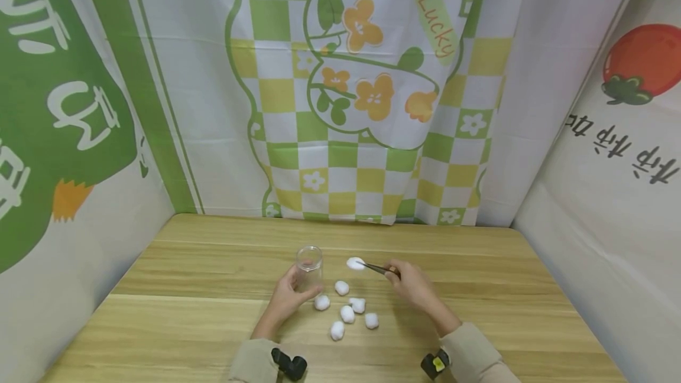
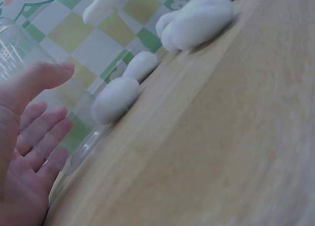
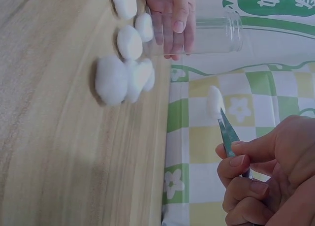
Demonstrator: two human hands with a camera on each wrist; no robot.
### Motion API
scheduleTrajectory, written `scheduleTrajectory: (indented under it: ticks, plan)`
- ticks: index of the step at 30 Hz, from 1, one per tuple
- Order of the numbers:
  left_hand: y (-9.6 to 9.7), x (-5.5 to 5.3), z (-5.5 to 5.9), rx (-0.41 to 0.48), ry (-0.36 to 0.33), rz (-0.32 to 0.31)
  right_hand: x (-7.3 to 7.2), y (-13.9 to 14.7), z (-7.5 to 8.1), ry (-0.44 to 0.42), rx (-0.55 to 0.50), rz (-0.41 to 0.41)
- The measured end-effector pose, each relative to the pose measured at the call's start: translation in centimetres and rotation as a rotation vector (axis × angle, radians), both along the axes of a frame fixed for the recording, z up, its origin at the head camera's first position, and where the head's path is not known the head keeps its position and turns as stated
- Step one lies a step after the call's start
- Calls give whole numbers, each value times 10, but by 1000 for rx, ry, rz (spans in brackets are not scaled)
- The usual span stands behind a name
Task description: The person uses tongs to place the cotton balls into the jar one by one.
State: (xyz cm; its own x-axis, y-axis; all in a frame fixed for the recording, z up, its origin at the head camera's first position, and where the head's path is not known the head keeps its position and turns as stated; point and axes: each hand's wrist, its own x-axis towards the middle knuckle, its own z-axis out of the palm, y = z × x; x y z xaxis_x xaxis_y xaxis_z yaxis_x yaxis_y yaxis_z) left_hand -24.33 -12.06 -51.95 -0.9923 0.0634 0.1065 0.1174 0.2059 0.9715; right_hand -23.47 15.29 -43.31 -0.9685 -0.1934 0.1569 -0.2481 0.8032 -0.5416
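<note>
A clear open-topped jar [image 1: 310, 268] stands upright on the table, and my left hand [image 1: 291, 294] holds it, the thumb on one side and the fingers behind it. My right hand [image 1: 414, 283] grips a pair of tweezers [image 3: 228, 132] between thumb and fingers. At the tweezers' tips a white cotton ball [image 3: 213, 102] is pinched, raised above the table to the right of the jar's mouth. Several more cotton balls [image 1: 347, 314] lie between the two hands; one cotton ball [image 1: 321, 302] is right by the left thumb and the jar's base.
The wooden table [image 1: 213, 276] reaches back to a green and yellow checked cloth [image 1: 340, 176]. Printed curtains hang at the left [image 1: 48, 105] and right [image 1: 612, 135]. A black wrist device [image 1: 289, 364] sits at the left sleeve and another wrist device [image 1: 435, 363] at the right sleeve.
</note>
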Motion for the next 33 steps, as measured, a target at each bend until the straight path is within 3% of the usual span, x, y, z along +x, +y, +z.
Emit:
scheduleTrajectory:
  ticks: [17, 25, 33]
  plan:
    - [-1, -1, -1, -11, 1, 25, 2, -13, 17, 4, -21, -3]
    - [-1, 0, 0, -6, -2, 18, 3, -17, 22, 50, 9, 3]
    - [-1, 0, -1, -7, -10, 12, 4, -20, 27, 22, -4, 16]
